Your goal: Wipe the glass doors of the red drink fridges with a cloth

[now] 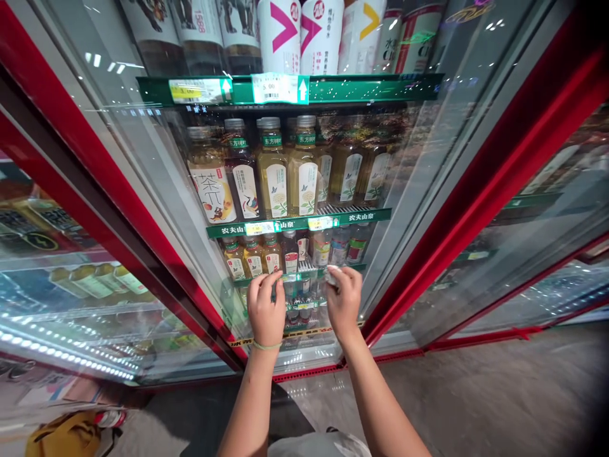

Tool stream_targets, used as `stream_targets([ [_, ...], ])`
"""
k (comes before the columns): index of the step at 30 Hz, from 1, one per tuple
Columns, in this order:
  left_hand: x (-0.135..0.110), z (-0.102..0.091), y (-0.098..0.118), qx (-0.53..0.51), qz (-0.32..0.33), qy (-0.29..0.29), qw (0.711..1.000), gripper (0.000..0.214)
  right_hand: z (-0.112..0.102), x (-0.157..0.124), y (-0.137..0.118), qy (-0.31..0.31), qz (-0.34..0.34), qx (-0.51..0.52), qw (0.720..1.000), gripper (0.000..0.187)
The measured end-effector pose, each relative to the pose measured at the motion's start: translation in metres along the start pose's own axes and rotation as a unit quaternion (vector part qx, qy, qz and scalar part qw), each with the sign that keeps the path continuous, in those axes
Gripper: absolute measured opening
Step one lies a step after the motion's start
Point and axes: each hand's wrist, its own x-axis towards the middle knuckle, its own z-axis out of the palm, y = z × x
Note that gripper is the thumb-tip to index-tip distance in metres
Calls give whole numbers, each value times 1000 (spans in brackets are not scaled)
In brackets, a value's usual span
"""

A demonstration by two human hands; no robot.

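Observation:
Both my hands are raised before the glass door (404, 158) of a drinks fridge. My right hand (345, 301) is closed on a small white crumpled tissue (333, 274), held between thumb and fingers. To its left, my left hand (266, 311) has loosely curled fingers, with a gap between thumb and forefinger and nothing visible in it. A thin band (267, 346) circles the left wrist. Behind the glass, tea bottles (278, 181) stand upright on a green-edged shelf (299, 222). Smaller bottles (257, 257) line the shelf below. Whether either hand touches the glass I cannot tell.
Price tags (273, 87) mark the upper shelf, which carries large white-labelled bottles (280, 38). Red door frames (476, 171) run along both sides. A neighbouring fridge with bottles (99, 279) stands left. A yellow bag (64, 435) lies on the grey floor (476, 400) at lower left.

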Motion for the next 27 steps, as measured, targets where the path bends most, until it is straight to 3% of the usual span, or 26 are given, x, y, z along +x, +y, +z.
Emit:
stream_targets([
  [3,0,-2,-2,5,4,2,1000,20,3,7,-3,60,43,12,997,42],
  [7,1,-5,-4,4,6,-1,1000,20,10,-1,-11,-39,-35,23,998,40],
  [9,2,-8,-6,2,2,-1,1000,20,10,-8,-11,-61,-41,20,997,38],
  [13,3,-13,-11,13,-5,13,1000,20,11,-9,-12,17,30,25,999,43],
  [15,3,-14,-12,16,-6,11,1000,20,14,-7,-16,24,26,32,999,44],
  [19,4,-17,-16,12,-1,-11,1000,20,20,-11,-20,-60,-59,22,996,38],
  [21,5,-19,-18,1,1,-20,1000,19,19,-12,-18,-41,-42,18,998,35],
  [25,6,-20,-21,-12,0,-20,1000,19,20,-3,-21,61,36,14,997,38],
  [27,7,-20,-21,-8,2,-19,1000,19,23,-2,-24,35,10,16,999,37],
])
